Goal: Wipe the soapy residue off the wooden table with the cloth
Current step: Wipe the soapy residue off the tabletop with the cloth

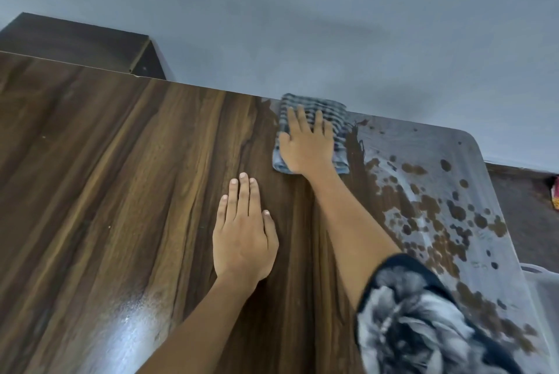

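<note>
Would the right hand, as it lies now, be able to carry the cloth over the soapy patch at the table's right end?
Probably yes. The right hand lies flat on the cloth at the far edge, right beside the soapy residue, and nothing stands on the table between them. The left hand rests well clear.

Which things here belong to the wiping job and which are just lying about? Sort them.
Job:
checked cloth under the right hand
soapy residue on the right part
wooden table
left hand, flat on the table

Lying about:
dark cabinet behind the table
colourful item at the right edge
</note>
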